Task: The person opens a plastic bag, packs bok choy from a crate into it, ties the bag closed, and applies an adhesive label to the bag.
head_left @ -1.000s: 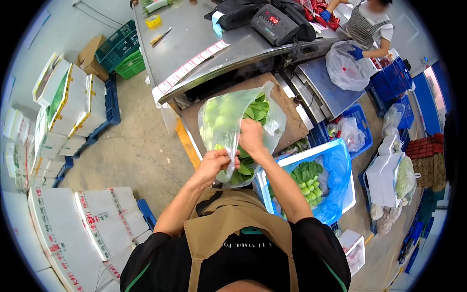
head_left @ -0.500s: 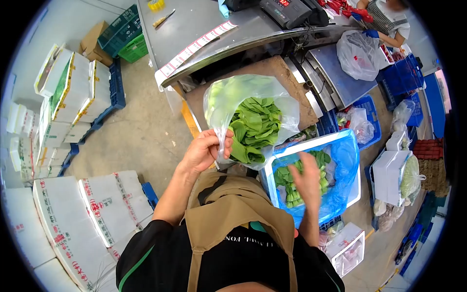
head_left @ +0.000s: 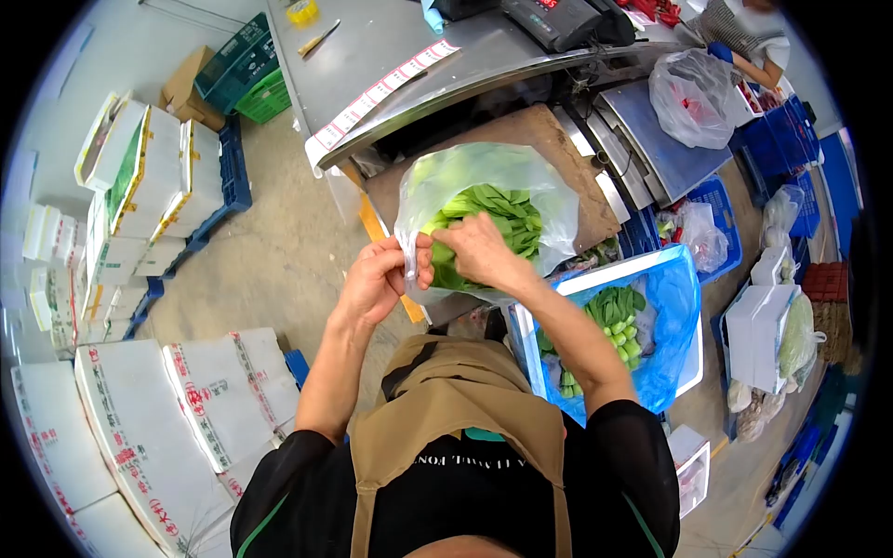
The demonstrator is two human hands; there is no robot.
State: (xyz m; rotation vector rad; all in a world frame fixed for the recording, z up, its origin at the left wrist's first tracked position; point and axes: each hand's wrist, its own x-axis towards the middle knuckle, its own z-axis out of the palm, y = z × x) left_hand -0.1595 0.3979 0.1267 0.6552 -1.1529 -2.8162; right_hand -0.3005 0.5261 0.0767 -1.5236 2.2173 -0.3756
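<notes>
A clear plastic bag (head_left: 558, 200) full of leafy greens (head_left: 512, 206) rests on a brown board (head_left: 595, 209) in front of me. My left hand (head_left: 383, 276) is closed on the gathered edge of the bag at its near left side. My right hand (head_left: 482, 253) is at the mouth of the bag, over the leaves, with its fingers curled in toward my left hand. What those fingers pinch is hidden. Below my right forearm a white foam box (head_left: 690, 367) lined with blue plastic (head_left: 672, 321) holds more greens (head_left: 616, 321).
A steel table (head_left: 372, 56) with a strip of labels (head_left: 381, 90) and a scale (head_left: 549, 23) stands ahead. White foam boxes (head_left: 139, 418) are stacked at left. Another person (head_left: 744, 42) with a blue glove is at upper right, near a plastic bag (head_left: 693, 98).
My right hand has moved from above the foam box up and left to the mouth of the bag. My left hand still holds the bag's edge.
</notes>
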